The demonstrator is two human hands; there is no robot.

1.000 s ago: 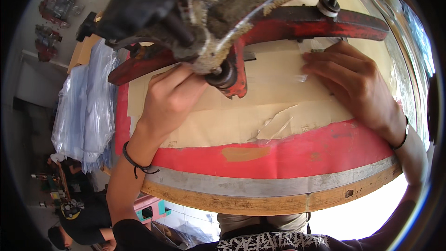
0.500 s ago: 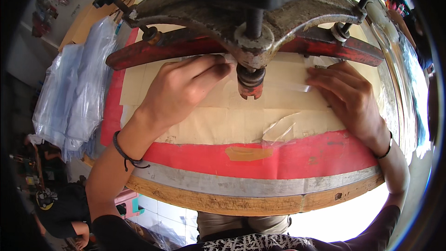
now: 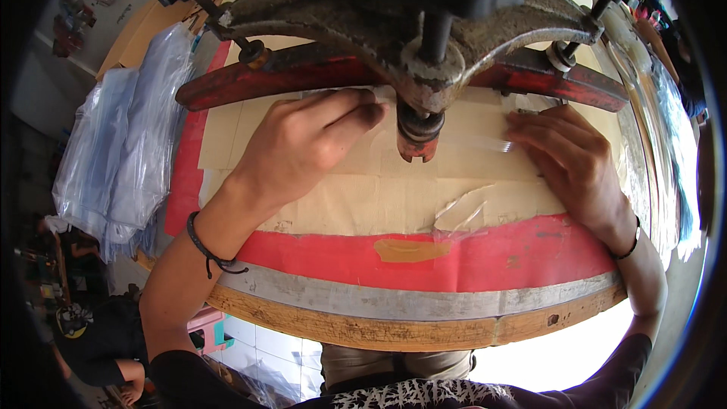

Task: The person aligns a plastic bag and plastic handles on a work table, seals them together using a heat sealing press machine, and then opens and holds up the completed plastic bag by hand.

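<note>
My left hand (image 3: pixel 307 136) reaches under the machine's front, its thumb and fingers pinched together at the left edge of a clear plastic sheet (image 3: pixel 496 144). My right hand (image 3: pixel 568 151) has its fingers closed on that sheet's right side, beside the red bar. The sheet is thin and see-through; glossy lines show it near the right fingers, and its far part is hidden by the machine. Beneath both hands lies a tan paper covering (image 3: pixel 341 204) over a red sheet (image 3: pixel 318 257). Between the hands hangs a notched red and dark metal spindle end (image 3: pixel 418 144).
A heavy metal machine frame (image 3: pixel 326 11) with black knobs and a red clamp bar (image 3: pixel 288 79) spans above the work. Stacked clear plastic sheets (image 3: pixel 129 136) hang at the left. A wooden edge (image 3: pixel 363 332) borders the table. Another person (image 3: pixel 98 348) is at lower left.
The view has shifted slightly, so the machine frame and spindle appear a little farther right. Both hands keep nearly the same places and finger poses on the plastic.
</note>
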